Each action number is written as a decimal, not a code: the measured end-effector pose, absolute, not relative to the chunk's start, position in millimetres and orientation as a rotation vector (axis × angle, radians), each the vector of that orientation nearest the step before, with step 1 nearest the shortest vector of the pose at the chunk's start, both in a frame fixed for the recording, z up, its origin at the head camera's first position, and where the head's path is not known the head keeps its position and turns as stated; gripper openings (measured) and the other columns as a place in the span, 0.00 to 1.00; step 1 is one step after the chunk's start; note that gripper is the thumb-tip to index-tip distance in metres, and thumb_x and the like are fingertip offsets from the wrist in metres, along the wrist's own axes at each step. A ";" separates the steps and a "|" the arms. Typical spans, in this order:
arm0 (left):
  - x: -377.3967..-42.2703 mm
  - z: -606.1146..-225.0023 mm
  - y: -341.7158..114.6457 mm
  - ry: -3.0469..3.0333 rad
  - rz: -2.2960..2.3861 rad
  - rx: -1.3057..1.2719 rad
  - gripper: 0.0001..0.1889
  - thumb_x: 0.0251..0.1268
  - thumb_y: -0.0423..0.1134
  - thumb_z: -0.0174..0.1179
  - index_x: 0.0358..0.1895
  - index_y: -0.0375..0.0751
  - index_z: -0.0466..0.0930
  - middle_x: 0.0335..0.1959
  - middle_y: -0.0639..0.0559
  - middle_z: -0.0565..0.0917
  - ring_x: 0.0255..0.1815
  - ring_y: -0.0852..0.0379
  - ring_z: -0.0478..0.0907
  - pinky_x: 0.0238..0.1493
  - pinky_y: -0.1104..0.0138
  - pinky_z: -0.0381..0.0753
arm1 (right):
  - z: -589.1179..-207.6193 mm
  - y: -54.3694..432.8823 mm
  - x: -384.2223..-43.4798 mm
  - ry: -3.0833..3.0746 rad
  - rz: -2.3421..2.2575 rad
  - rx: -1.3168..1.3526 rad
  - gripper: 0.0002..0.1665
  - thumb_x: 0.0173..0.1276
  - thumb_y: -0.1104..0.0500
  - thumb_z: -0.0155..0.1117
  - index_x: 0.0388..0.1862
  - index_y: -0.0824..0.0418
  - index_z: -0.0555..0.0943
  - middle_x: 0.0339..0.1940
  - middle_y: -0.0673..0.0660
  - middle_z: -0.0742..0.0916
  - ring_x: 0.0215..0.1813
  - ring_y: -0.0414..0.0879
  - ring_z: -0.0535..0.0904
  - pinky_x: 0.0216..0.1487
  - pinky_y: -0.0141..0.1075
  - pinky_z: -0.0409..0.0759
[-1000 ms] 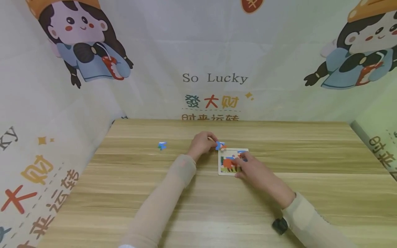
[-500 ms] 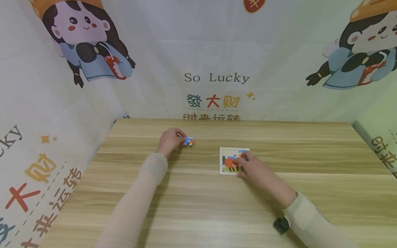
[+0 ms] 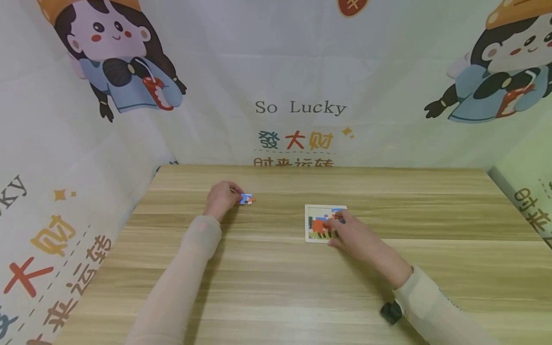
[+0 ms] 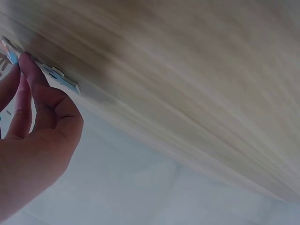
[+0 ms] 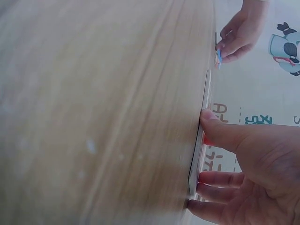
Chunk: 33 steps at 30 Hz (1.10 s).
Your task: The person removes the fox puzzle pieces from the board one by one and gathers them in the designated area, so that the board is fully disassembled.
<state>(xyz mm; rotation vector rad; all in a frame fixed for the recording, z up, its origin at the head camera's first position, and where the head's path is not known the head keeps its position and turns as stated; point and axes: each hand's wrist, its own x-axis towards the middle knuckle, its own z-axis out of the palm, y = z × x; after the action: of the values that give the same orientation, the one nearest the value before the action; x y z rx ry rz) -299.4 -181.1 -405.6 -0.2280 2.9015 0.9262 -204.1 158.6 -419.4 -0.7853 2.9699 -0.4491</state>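
Blue and orange, the puzzle piece [image 3: 247,199] is pinched by the left hand [image 3: 221,199], now well left of the puzzle board [image 3: 319,211]; a second ago it was at the board's far left corner. The right hand [image 3: 358,237] still grips the board's right side. A second piece [image 4: 61,76] lies near the left hand. The wood-grained table [image 3: 276,287] meets a pale printed cloth [image 3: 224,76] reading "So Lucky".

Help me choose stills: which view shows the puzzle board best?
The head view: the puzzle board shows its face, partly behind the right hand. The right wrist view catches it edge-on; the left wrist misses it.
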 end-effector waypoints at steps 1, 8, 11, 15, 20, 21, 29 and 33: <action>-299.1 -405.5 -181.6 2.894 0.933 -0.237 0.09 0.67 0.37 0.62 0.46 0.41 0.86 0.39 0.45 0.88 0.33 0.55 0.75 0.34 0.70 0.67 | -419.3 158.5 -204.1 2.970 -0.444 -0.788 0.27 0.67 0.54 0.69 0.63 0.62 0.78 0.62 0.72 0.76 0.58 0.65 0.79 0.57 0.56 0.81; -297.4 -405.7 -186.1 2.871 0.955 -0.243 0.10 0.67 0.38 0.63 0.48 0.41 0.86 0.38 0.45 0.89 0.32 0.56 0.79 0.33 0.70 0.70 | -419.1 157.4 -205.8 2.974 -0.438 -0.809 0.25 0.67 0.55 0.69 0.60 0.62 0.79 0.61 0.71 0.77 0.57 0.64 0.80 0.57 0.55 0.81; -296.8 -405.0 -188.3 2.878 0.938 -0.225 0.11 0.68 0.39 0.62 0.49 0.42 0.86 0.46 0.44 0.89 0.43 0.51 0.82 0.40 0.66 0.73 | -419.3 157.8 -205.9 2.978 -0.438 -0.817 0.23 0.67 0.55 0.69 0.59 0.61 0.79 0.61 0.72 0.77 0.56 0.64 0.81 0.55 0.55 0.82; -296.3 -403.1 -187.8 2.901 0.911 -0.188 0.11 0.70 0.39 0.60 0.51 0.42 0.86 0.55 0.43 0.85 0.54 0.46 0.79 0.51 0.58 0.76 | -419.2 159.3 -205.8 2.981 -0.448 -0.845 0.22 0.67 0.56 0.69 0.57 0.62 0.79 0.60 0.72 0.77 0.53 0.64 0.81 0.53 0.54 0.83; -296.7 -399.4 -175.0 2.884 0.992 -0.120 0.13 0.70 0.38 0.59 0.53 0.41 0.85 0.55 0.41 0.86 0.53 0.45 0.81 0.55 0.55 0.78 | -420.0 163.1 -205.0 2.995 -0.445 -0.845 0.24 0.66 0.55 0.69 0.60 0.62 0.79 0.61 0.71 0.77 0.58 0.66 0.78 0.57 0.57 0.80; -296.8 -398.8 -171.3 2.879 1.013 -0.111 0.13 0.70 0.39 0.59 0.53 0.41 0.85 0.54 0.41 0.86 0.52 0.46 0.81 0.54 0.56 0.78 | -420.3 163.8 -204.6 2.999 -0.439 -0.842 0.25 0.66 0.55 0.69 0.60 0.62 0.79 0.61 0.71 0.77 0.60 0.66 0.77 0.58 0.58 0.80; -297.6 -397.4 -136.0 2.820 1.189 -0.018 0.12 0.69 0.37 0.60 0.52 0.41 0.85 0.47 0.43 0.88 0.45 0.48 0.83 0.45 0.64 0.79 | -420.6 164.0 -204.6 3.005 -0.443 -0.834 0.26 0.66 0.54 0.69 0.61 0.62 0.79 0.65 0.71 0.77 0.66 0.67 0.73 0.64 0.60 0.75; -297.6 -401.4 -115.4 2.814 1.212 0.054 0.12 0.69 0.37 0.61 0.51 0.40 0.86 0.50 0.43 0.87 0.51 0.48 0.81 0.56 0.58 0.78 | -422.9 167.0 -205.4 2.983 -0.475 -0.805 0.28 0.68 0.53 0.67 0.65 0.60 0.78 0.68 0.71 0.75 0.68 0.68 0.70 0.66 0.63 0.72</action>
<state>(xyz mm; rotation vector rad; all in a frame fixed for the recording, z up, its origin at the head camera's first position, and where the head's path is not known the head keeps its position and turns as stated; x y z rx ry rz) -297.6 -115.4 -401.4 0.0537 2.8141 1.2116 -205.4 167.0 -422.9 -0.8048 2.9829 -0.4746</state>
